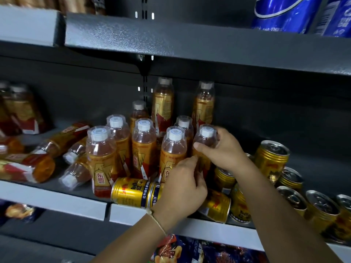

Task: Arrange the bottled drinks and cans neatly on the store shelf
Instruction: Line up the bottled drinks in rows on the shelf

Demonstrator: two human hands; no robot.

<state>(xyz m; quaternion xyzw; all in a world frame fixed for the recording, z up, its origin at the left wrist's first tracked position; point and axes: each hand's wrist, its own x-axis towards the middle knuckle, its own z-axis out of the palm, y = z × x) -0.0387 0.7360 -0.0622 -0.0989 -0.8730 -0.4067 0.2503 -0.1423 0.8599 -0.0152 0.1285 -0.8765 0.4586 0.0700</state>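
Several amber drink bottles [143,147] with white caps stand in a cluster at the middle of the dark shelf [57,201]. My right hand [226,150] grips the neck of the rightmost front bottle [206,136]. My left hand [182,188] curls round that same bottle's lower body, hiding its label. Gold cans [131,192] lie on their sides at the shelf's front edge, partly under my left hand. More gold cans [271,158] stand upright to the right. On the left, several bottles [62,139] lie tipped over.
An upper shelf [190,40] hangs close above the bottle tops, carrying blue bottles [281,14] at the right. Two taller bottles [163,103] stand against the back wall. Snack packs [190,249] fill the shelf below. Bare shelf floor shows behind the upright cans.
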